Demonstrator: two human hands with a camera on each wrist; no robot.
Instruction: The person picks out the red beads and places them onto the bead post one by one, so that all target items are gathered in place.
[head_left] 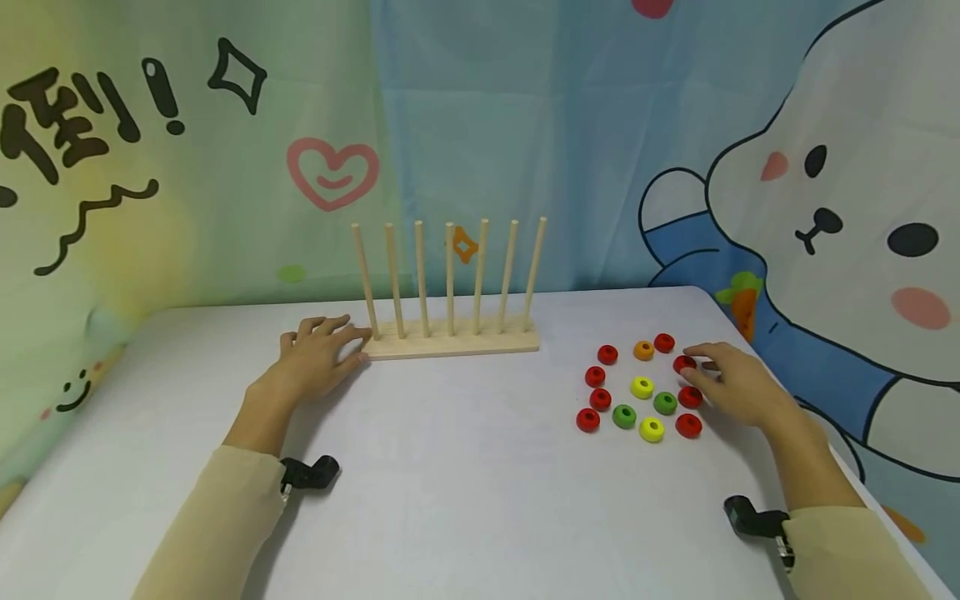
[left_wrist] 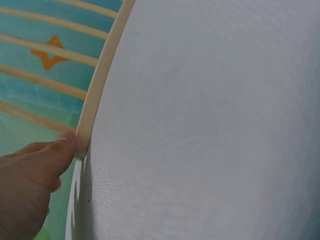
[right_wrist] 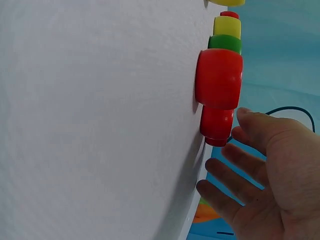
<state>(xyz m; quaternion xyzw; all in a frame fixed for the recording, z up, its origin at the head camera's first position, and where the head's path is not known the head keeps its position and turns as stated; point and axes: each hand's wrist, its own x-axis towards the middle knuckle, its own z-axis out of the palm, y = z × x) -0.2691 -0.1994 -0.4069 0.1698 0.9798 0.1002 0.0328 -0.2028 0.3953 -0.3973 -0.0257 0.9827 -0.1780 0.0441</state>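
Note:
A wooden rack with several upright pegs stands at the back of the table; its flat base [head_left: 457,343] is nearest to my left hand [head_left: 318,354]. The left thumb [left_wrist: 65,137] presses the front of the base's left end, and the fingers grip around that end, partly hidden in the left wrist view. At the right, my right hand [head_left: 738,387] reaches over a red bead [head_left: 683,364], thumb and index fingertips on either side of it. In the right wrist view the thumb [right_wrist: 245,114] is just beside a red bead [right_wrist: 216,122], and the other fingers are spread loosely.
Around the right hand lie several more red beads [head_left: 588,420], two green beads [head_left: 624,417], two yellow beads [head_left: 652,429] and an orange bead [head_left: 643,350]. A printed curtain [head_left: 480,125] hangs behind the white table [head_left: 465,475]. The table's right edge is close to the right hand.

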